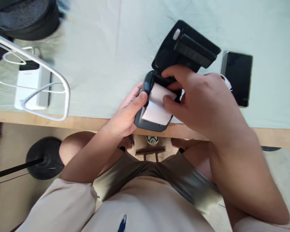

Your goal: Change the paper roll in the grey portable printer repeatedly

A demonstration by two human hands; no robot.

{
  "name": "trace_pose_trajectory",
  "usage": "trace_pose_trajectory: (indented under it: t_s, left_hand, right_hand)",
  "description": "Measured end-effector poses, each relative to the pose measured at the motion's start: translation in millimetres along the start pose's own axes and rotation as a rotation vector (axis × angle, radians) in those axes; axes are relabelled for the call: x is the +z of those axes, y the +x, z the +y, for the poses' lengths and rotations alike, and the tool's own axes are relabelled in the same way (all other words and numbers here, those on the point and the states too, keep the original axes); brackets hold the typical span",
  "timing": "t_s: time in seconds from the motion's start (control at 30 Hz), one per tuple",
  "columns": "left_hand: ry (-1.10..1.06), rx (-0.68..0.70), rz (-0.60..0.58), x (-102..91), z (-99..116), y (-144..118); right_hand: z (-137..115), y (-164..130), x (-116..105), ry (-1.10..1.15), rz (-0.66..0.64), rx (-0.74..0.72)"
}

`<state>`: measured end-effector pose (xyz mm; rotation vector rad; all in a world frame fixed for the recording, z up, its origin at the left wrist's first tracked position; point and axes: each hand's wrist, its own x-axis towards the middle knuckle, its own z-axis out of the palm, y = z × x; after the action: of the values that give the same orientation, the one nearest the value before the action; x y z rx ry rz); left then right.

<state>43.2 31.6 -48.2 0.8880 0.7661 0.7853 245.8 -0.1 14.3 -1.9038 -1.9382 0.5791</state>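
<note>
My left hand [127, 114] clamps label printer [152, 106], lid up, at table [87, 122] front edge | right hand [198, 100] pinches its paper roll [157, 104] | phone [236, 77] right.

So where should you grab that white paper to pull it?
Pinch the paper by its loose near edge, coming from the table's front edge. That end lies free over the printer's front, while the far end disappears inside under the open lid.

left hand [127, 112] cupped, right hand [198, 100] pinching.
</note>
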Motion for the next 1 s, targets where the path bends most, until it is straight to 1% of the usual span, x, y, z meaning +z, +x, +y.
trace_pose_trajectory:
  t_s: [0.07, 0.1, 0.17, 0.23, 0.33, 0.4, 0.47, 0.5, 0.57, 0.6, 0.67, 0.7, 0.73, 0.8, 0.83, 0.87, 0.93, 1.0]
  left_hand:
    - [-0.019, -0.010, 0.022, 0.6, 1, 0]
    - [-0.026, -0.022, 0.027, 0.7, 1, 0]
    - [-0.038, -0.042, 0.025, 0.6, 1, 0]
    - [-0.071, -0.042, 0.009, 0.3, 2, -1]
    - [-0.140, -0.037, -0.007, 1.4, 4, -4]
    - [-0.152, -0.063, -0.013, 2.9, 7, -6]
    - [-0.140, -0.088, -0.010, 3.7, 10, -8]
    - [-0.137, -0.093, -0.002, 3.5, 10, -8]
    - [-0.160, -0.064, 0.025, 1.6, 8, -6]
    - [-0.181, -0.045, 0.034, 0.2, 6, -4]
    - [-0.218, -0.030, 0.035, -2.8, 2, 0]
    - [-0.229, -0.027, 0.030, -3.9, 0, 1]
    - [-0.239, -0.019, 0.030, -4.6, -2, 2]
    - [-0.263, -0.002, 0.045, -4.8, -3, 4]
    - [-0.277, 0.008, 0.062, -4.4, -3, 4]
    - [-0.288, 0.011, 0.079, -3.8, -3, 4]
    - [-0.292, -0.013, 0.099, -2.5, -1, 5]
    - [-0.286, -0.037, 0.098, -1.6, 1, 6]
  right_hand:
    - [-9, 2, 1, -0.140, -0.064, 0.095]
    - [-13, 3, 3, -0.190, -0.080, 0.117]
    - [-15, 5, 8, -0.228, -0.065, 0.109]
    - [-11, 5, 13, -0.221, 0.008, 0.064]
    - [-7, 1, 17, -0.184, 0.130, -0.056]
    - [-8, -6, 15, -0.166, 0.203, -0.132]
    - [-12, -16, 10, -0.145, 0.297, -0.172]
    - [-13, -20, 7, -0.112, 0.352, -0.170]
    - [-11, -29, 4, 0.035, 0.430, -0.132]
    - [-8, -31, 4, 0.151, 0.462, -0.113]
    - [3, -32, 6, 0.438, 0.464, -0.075]
    - [8, -31, 9, 0.572, 0.424, -0.046]
    - [14, -30, 12, 0.666, 0.356, 0.001]
    - [22, -26, 20, 0.735, 0.190, 0.128]
    - [25, -25, 24, 0.708, 0.136, 0.170]
    - [28, -25, 28, 0.634, 0.131, 0.190]
    - [32, -28, 36, 0.398, 0.200, 0.152]
    - [37, -33, 42, 0.123, 0.291, 0.045]
